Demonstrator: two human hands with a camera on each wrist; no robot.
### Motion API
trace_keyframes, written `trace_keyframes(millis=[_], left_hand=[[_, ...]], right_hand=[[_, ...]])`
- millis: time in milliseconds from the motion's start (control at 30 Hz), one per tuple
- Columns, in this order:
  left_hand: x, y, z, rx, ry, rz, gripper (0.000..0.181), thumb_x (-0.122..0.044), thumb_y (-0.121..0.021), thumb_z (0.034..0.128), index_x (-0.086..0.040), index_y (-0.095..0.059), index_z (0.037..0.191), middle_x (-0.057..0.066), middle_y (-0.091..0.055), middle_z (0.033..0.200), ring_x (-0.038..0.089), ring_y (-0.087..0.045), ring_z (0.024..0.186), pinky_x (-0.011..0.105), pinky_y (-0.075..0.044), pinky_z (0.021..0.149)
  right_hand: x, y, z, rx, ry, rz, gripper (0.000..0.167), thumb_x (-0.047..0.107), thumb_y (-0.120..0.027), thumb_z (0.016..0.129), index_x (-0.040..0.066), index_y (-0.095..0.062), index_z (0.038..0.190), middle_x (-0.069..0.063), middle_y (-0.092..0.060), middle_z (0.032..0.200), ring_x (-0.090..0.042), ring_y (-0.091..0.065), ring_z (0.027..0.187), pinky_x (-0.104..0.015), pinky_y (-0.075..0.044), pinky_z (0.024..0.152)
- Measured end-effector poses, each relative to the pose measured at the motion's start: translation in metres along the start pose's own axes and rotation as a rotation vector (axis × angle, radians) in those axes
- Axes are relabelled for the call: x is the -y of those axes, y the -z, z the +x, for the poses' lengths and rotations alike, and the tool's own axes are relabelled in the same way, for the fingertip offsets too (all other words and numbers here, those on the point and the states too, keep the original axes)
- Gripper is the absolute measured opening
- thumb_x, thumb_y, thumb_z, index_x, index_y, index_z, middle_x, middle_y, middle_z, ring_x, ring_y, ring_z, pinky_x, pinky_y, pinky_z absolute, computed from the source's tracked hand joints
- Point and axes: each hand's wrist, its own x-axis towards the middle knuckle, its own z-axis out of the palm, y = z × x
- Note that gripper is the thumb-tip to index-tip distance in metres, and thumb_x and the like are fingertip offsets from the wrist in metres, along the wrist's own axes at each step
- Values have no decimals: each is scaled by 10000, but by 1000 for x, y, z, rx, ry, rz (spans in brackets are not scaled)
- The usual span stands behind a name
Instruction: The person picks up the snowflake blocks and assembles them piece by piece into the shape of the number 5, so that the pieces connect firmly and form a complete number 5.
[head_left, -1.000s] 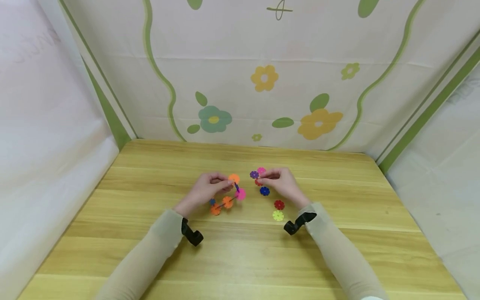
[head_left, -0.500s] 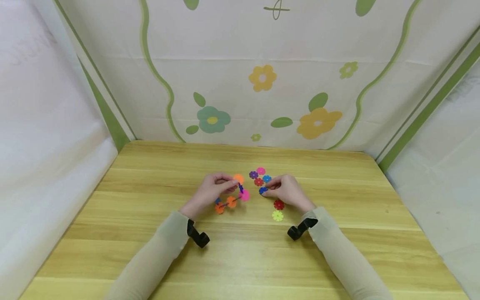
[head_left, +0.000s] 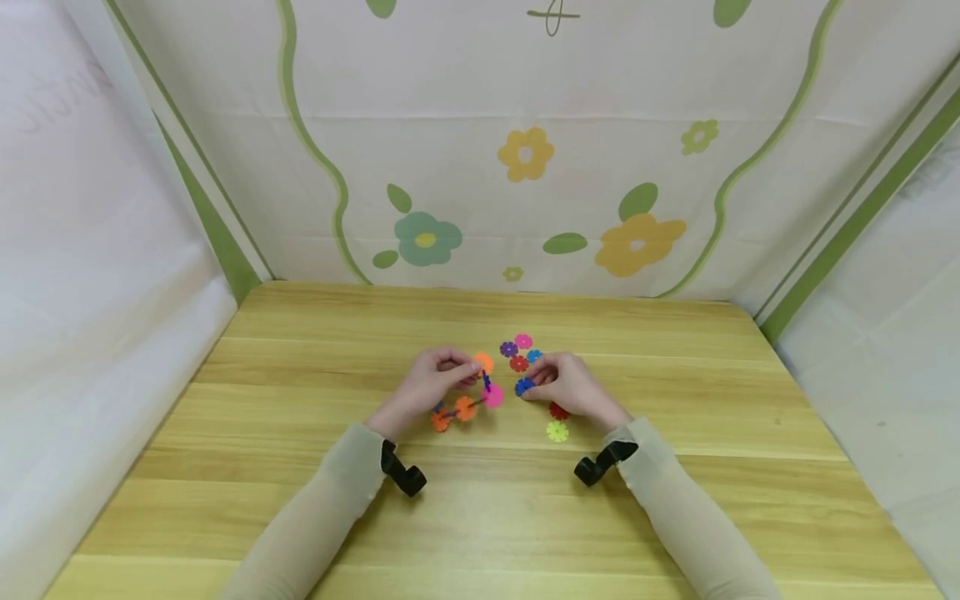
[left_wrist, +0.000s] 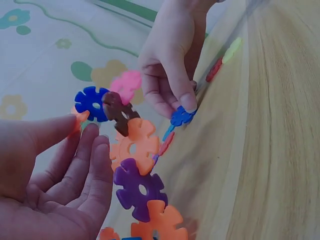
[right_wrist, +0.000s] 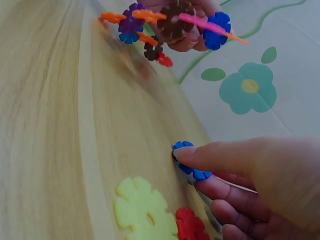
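Note:
My left hand (head_left: pixel 433 385) pinches an orange flower-shaped disc (head_left: pixel 484 362) at one end of a chain of interlocked discs. Along that chain come a dark blue disc (left_wrist: pixel 92 104), a pink disc (head_left: pixel 492 395), a brown disc (left_wrist: pixel 120 114), an orange disc (left_wrist: pixel 134 145) and a purple disc (left_wrist: pixel 140 190), with more discs beyond. To the right, my right hand (head_left: pixel 572 388) holds a loose blue disc (head_left: pixel 522 387) between thumb and fingers, just above or at the tabletop; the right wrist view shows the thumb (right_wrist: pixel 192 155) over part of it. A gap separates this disc from the chain.
Behind the right hand lie loose discs: pink (head_left: pixel 523 341), purple (head_left: pixel 508 349), red (head_left: pixel 519 363) and light blue (head_left: pixel 534 356). A second red disc (head_left: pixel 558 411) and a yellow disc (head_left: pixel 557 432) lie nearer. A patterned cloth (head_left: pixel 465 167) borders the wooden table (head_left: pixel 480 517).
My right hand has come from beside the red and light blue discs to the blue disc and taken hold of it. The left hand has shifted slightly right with the chain.

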Motion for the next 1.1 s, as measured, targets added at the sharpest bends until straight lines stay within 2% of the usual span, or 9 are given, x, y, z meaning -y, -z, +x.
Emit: trace_keyframes(millis=[133, 300, 433, 700, 867, 1100], left_hand=[[2, -2, 1, -5, 13, -35, 158, -131, -665, 1011, 16, -676, 1067, 157, -721, 1043, 365, -694, 1035, 403, -579, 886], [0, -3, 0, -1, 33, -35, 164, -106, -669, 1005, 25, -663, 1104, 186, -716, 1059, 334, -707, 999, 411, -577, 889], [-3, -4, -1, 2, 44, -24, 174, -86, -668, 1002, 29, -664, 1133, 157, -720, 1046, 331, -705, 995, 403, -578, 888], [-4, -5, -1, 30, 30, -13, 172, -87, -648, 1015, 51, -678, 1114, 143, -725, 1037, 341, -712, 987, 431, -572, 900], [-5, -6, 0, 20, 43, 8, 184, -125, -650, 1020, 32, -678, 1111, 125, -726, 1034, 283, -716, 958, 393, -579, 885], [-5, -6, 2, 11, 55, 10, 190, -135, -665, 1012, 28, -683, 1108, 112, -732, 1013, 269, -717, 941, 388, -581, 878]], right_hand=[[-1, -1, -1, -16, 8, 41, 166, 119, -824, 880, 83, -736, 1016, -35, -692, 919, -215, -635, 836, -329, -542, 739], [-5, 0, -1, -57, 9, 73, 117, 113, -765, 936, 94, -768, 1051, -15, -728, 940, -195, -675, 873, -317, -567, 762], [-3, 3, -1, -74, -7, 121, 138, 113, -759, 941, 107, -780, 1077, -14, -740, 964, -201, -684, 894, -326, -572, 764], [5, 7, -3, -64, 5, 209, 188, 112, -767, 931, 66, -765, 1113, -56, -750, 1012, -257, -700, 926, -396, -580, 805], [11, 9, -4, -60, 9, 251, 190, 125, -765, 935, 78, -764, 1119, -51, -751, 1037, -281, -704, 960, -453, -576, 854], [22, 10, -2, -65, 22, 285, 209, 129, -750, 948, 56, -752, 1144, -79, -743, 1061, -353, -687, 1003, -524, -553, 891]])
